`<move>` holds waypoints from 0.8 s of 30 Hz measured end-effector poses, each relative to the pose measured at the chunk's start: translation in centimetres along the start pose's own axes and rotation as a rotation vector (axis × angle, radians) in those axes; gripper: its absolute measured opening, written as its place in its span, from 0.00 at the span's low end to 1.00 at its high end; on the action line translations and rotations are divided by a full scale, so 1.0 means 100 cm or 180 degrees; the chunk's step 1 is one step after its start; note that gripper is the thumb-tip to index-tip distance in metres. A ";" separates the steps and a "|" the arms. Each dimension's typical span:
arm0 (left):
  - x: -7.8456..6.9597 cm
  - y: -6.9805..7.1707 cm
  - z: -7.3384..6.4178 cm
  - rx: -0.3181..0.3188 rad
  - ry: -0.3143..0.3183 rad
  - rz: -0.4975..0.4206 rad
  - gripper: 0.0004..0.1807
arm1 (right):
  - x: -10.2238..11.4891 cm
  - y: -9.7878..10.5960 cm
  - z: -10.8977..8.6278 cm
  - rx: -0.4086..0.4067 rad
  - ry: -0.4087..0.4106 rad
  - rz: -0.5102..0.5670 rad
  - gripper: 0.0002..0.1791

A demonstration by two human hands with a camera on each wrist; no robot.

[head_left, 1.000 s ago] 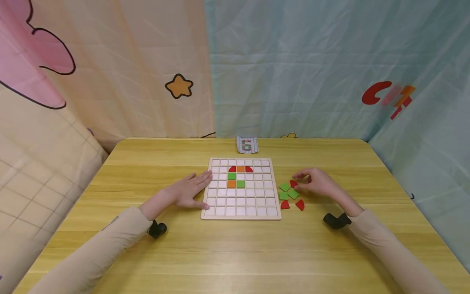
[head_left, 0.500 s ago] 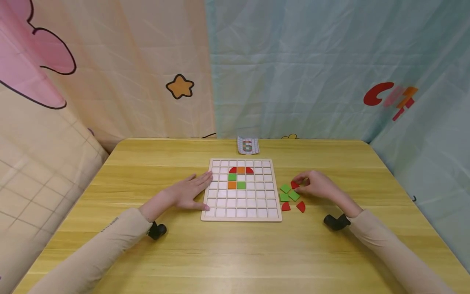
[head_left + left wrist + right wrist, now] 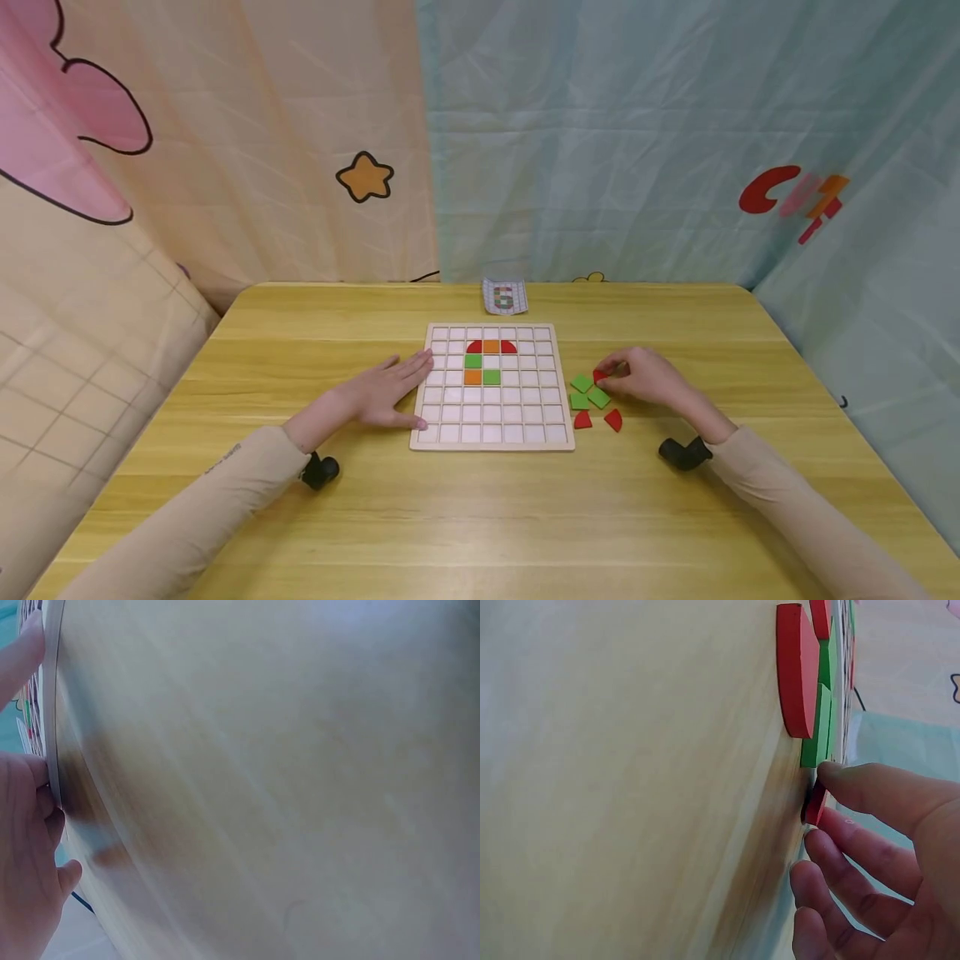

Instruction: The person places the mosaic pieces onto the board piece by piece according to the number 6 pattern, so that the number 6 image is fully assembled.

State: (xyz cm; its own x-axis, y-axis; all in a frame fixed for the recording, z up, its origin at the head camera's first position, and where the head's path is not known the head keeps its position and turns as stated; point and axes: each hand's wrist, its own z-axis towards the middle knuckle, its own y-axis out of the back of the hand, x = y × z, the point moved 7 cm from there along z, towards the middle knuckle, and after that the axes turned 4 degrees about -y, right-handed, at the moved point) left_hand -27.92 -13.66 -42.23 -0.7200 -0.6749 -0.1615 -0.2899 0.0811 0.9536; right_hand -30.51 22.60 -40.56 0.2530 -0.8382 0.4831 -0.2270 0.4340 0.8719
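Now right fingers [image 3: 874, 849] pinch smooth red wedge [image 3: 817, 808] beside green squares [image 3: 598, 397].

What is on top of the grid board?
Two red tiles, two orange tiles, two green tiles and fingers of the left hand. Whatever these cover is hidden.

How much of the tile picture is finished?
About half, it seems. Done: six pieces sit on the board, two red, two orange, two green. In hand: the right hand pinches a red piece beside the board, and the left hand rests on the board's left edge. Left, probably: that piece, plus three green squares and two red quarter-rounds lying on the table.
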 end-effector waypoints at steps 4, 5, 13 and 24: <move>0.001 0.000 0.001 -0.0001 0.0012 0.0020 0.55 | -0.001 0.002 0.001 -0.0058 -0.0065 -0.0027 0.13; 0.001 0.000 0.001 0.0005 0.0015 0.0025 0.55 | 0.000 0.003 0.001 -0.0073 -0.0075 -0.0022 0.13; 0.000 0.000 0.000 0.0052 0.0034 0.0032 0.55 | 0.009 0.006 0.003 -0.0230 -0.0089 0.0010 0.17; -0.001 0.001 0.000 0.0069 0.0052 0.0025 0.55 | 0.037 -0.001 0.011 -0.0217 -0.0063 0.0139 0.17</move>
State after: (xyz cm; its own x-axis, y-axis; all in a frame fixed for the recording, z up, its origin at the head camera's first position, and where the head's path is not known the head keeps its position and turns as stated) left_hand -27.86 -13.61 -42.09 -0.7120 -0.6860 -0.1498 -0.2979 0.1020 0.9491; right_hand -30.60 19.10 -38.99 0.2253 -0.8242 0.5196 -0.1726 0.4911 0.8538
